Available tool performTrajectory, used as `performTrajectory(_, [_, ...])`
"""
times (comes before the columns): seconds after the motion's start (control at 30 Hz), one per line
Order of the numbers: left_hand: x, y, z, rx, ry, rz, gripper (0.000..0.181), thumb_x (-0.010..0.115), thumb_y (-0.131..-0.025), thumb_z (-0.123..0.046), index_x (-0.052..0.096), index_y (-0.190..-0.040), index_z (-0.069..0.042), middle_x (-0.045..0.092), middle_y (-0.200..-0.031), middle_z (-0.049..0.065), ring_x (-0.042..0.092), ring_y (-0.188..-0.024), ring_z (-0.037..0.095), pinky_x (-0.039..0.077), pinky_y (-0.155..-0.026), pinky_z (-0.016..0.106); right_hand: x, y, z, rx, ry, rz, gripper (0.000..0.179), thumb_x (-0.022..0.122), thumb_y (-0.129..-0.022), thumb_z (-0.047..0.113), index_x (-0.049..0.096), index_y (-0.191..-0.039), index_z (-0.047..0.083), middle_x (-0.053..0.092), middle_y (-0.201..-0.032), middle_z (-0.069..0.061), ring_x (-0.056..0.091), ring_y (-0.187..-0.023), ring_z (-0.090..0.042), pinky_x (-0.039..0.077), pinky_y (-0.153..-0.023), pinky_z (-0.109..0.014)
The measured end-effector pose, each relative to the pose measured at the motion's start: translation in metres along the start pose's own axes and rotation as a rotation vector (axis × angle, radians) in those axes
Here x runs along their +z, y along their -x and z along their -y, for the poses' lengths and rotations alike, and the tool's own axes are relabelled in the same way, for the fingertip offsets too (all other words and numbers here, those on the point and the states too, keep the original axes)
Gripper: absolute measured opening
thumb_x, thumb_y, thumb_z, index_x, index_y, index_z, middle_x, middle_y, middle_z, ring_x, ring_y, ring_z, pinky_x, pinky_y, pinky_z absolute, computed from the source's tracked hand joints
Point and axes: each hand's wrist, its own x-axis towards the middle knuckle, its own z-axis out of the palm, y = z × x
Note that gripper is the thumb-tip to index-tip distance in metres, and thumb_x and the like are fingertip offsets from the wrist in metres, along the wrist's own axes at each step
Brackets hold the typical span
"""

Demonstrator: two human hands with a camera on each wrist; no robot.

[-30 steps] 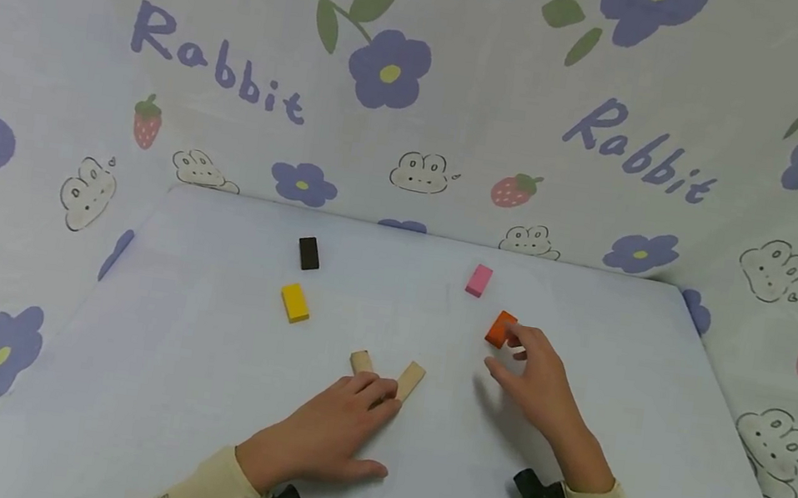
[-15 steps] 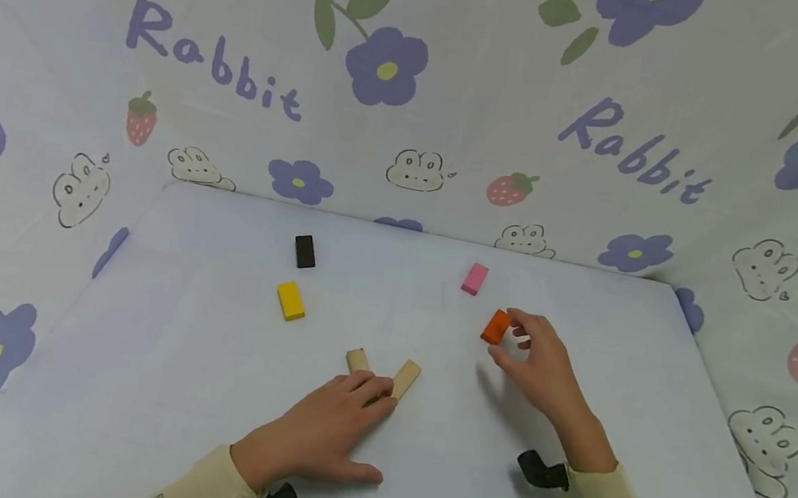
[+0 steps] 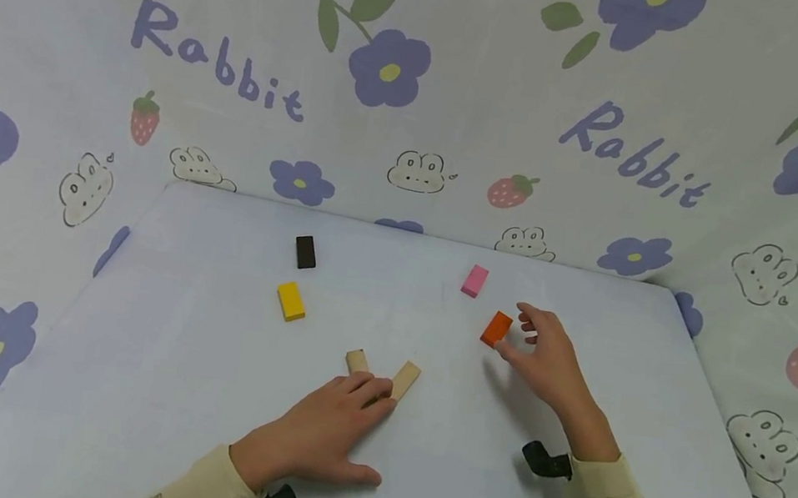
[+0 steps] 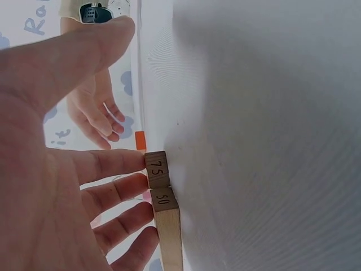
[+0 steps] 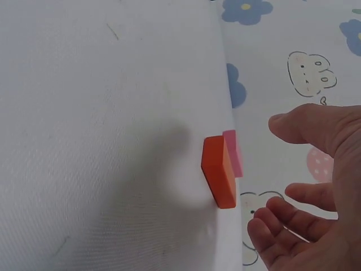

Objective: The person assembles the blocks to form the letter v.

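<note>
My left hand (image 3: 326, 429) rests on two plain wooden blocks, its fingers extended and thumb spread. From under the fingers show the left wooden block (image 3: 357, 360) and the right wooden block (image 3: 408, 378), angled apart like a V. The left wrist view shows the fingertips touching them, one marked 75 (image 4: 157, 169) and the other marked 50 (image 4: 164, 200). Just right of an orange block (image 3: 497, 328) hovers my right hand (image 3: 552, 362), thumb and fingers apart. In the right wrist view, a gap separates that hand from the orange block (image 5: 218, 169).
Behind the orange block lies a pink block (image 3: 475, 281). Over on the left are a yellow block (image 3: 291, 301) and a dark brown block (image 3: 305, 252). A printed cloth (image 3: 466, 81) hangs behind the white table (image 3: 146, 384).
The right hand's fingers went from over the orange block to its right side and have risen slightly away. The left hand and the blocks stay in place.
</note>
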Motion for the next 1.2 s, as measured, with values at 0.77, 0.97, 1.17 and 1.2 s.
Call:
performTrajectory(0.77, [0.004,0.000,0.001,-0.007,-0.034,0.027,0.091,0.080,-0.088,-0.069,0.058,-0.153,-0.009,0.049,-0.154,0.005,0.044,-0.138,0.023,0.044,-0.114,0.042,0.009,-0.011,-0.027,0.025,-0.089,0.037,0.073,0.081,-0.098,0.017,0.046,-0.159,-0.005,0.054,-0.146,-0.025,0.058,-0.127,-0.043,0.048,-0.111,-0.059])
performTrajectory(0.97, [0.006,0.001,0.001,-0.012,-0.042,0.036,0.093,0.078,-0.089,-0.071,0.056,-0.155,-0.009,0.047,-0.157,0.005,0.043,-0.141,0.023,0.043,-0.116,0.042,0.012,-0.012,-0.028,0.035,-0.074,0.028,0.072,0.081,-0.098,0.018,0.047,-0.158,-0.005,0.055,-0.145,-0.025,0.058,-0.125,-0.043,0.048,-0.110,-0.059])
performTrajectory(1.17, [0.005,0.001,0.001,-0.013,-0.039,0.036,0.093,0.078,-0.089,-0.069,0.055,-0.155,-0.009,0.047,-0.158,0.006,0.043,-0.142,0.025,0.043,-0.116,0.043,0.015,-0.013,-0.028,0.058,-0.068,0.030,0.070,0.080,-0.099,0.016,0.048,-0.157,-0.005,0.056,-0.141,-0.025,0.056,-0.125,-0.044,0.046,-0.112,-0.059])
performTrajectory(1.2, [0.005,0.001,0.001,-0.012,-0.039,0.036,0.092,0.078,-0.089,-0.069,0.055,-0.155,-0.009,0.047,-0.158,0.006,0.043,-0.142,0.025,0.043,-0.116,0.043,0.016,-0.013,-0.028,0.059,-0.069,0.028,0.069,0.080,-0.099,0.016,0.048,-0.157,-0.004,0.056,-0.141,-0.025,0.056,-0.125,-0.044,0.046,-0.112,-0.059])
